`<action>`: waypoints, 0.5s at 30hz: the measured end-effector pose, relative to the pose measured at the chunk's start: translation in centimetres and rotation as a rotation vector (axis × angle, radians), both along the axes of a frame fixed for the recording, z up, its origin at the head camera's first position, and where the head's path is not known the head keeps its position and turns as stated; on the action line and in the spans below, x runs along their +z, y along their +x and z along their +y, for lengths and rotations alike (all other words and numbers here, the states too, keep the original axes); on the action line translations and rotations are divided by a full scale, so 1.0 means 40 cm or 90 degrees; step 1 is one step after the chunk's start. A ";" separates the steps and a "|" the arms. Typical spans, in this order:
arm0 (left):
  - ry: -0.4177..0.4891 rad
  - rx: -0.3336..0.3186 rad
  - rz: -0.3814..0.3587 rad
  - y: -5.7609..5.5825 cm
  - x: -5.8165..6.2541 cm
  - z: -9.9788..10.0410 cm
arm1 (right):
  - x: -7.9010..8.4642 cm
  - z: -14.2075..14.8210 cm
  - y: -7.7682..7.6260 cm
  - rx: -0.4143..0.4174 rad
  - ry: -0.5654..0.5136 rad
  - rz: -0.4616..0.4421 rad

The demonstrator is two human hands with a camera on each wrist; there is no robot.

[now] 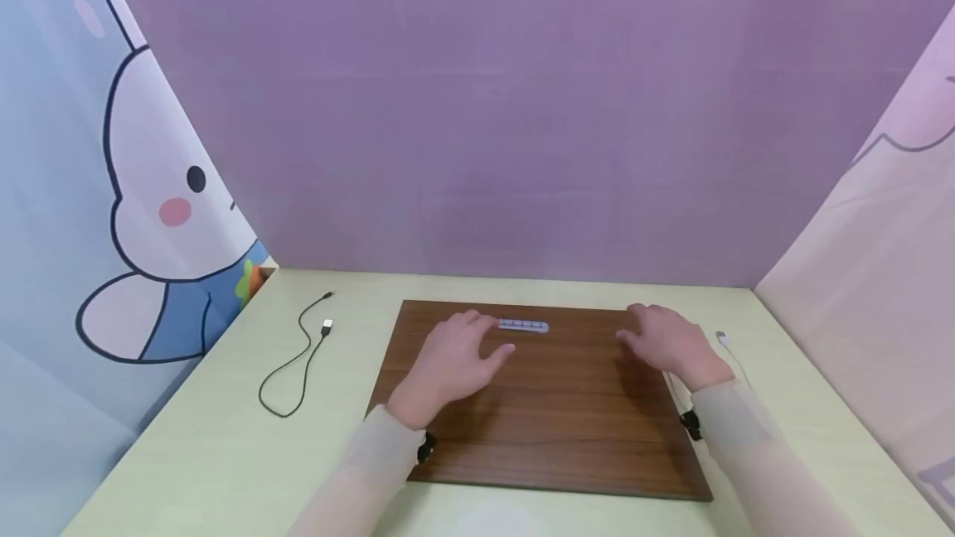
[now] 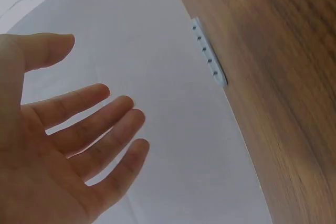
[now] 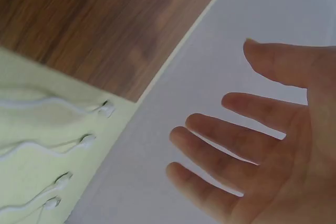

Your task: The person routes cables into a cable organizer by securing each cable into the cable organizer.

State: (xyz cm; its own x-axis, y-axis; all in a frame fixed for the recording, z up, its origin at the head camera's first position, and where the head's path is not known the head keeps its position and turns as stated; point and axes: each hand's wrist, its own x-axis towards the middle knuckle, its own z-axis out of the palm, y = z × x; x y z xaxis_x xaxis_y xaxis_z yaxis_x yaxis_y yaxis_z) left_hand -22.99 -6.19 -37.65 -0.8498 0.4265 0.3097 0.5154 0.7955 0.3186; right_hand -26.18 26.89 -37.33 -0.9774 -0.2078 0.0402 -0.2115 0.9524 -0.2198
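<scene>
two hands (image 1: 451, 359) (image 1: 667, 342) hover above a board (image 1: 555, 413) bearing a blue strip (image 1: 525, 326).

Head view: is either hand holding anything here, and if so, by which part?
Nothing is held. The left hand and right hand are both empty with fingers extended; the bluish strip lies ungripped on the brown board.

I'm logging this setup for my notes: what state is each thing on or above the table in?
Left grip: fingers apart, holding nothing.
Right grip: fingers apart, holding nothing.
Brown board: flat on the table.
Blue slotted strip: lying on the board, no cable in it.
Black cable: loosely looped, both ends unplugged.
White cables: beside the board, visible ends unplugged.
</scene>
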 end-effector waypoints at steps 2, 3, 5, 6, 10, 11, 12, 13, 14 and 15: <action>-0.008 -0.010 0.015 0.003 -0.002 0.012 | 0.001 0.008 -0.005 -0.001 0.005 0.005; -0.011 -0.014 0.021 0.005 -0.002 0.018 | 0.002 0.012 -0.006 -0.002 0.004 0.004; -0.015 -0.020 0.024 0.009 0.000 0.031 | 0.003 0.019 -0.007 -0.007 -0.004 0.002; -0.017 -0.022 0.022 0.010 0.001 0.036 | 0.003 0.023 -0.008 -0.009 -0.013 0.002; -0.011 -0.026 -0.001 0.011 -0.001 0.055 | -0.009 0.045 -0.019 -0.015 -0.058 -0.001; -0.007 -0.026 -0.011 0.010 -0.002 0.059 | -0.013 0.052 -0.023 -0.018 -0.069 0.001; -0.004 -0.027 -0.020 0.009 -0.004 0.064 | -0.017 0.059 -0.028 -0.019 -0.076 0.004; 0.004 -0.029 -0.031 0.009 -0.005 0.069 | -0.020 0.066 -0.033 -0.020 -0.079 0.008; 0.015 -0.030 -0.047 0.010 -0.004 0.074 | -0.022 0.072 -0.037 -0.023 -0.081 0.013; 0.024 -0.028 -0.060 0.010 -0.005 0.079 | -0.023 0.078 -0.040 -0.027 -0.084 0.018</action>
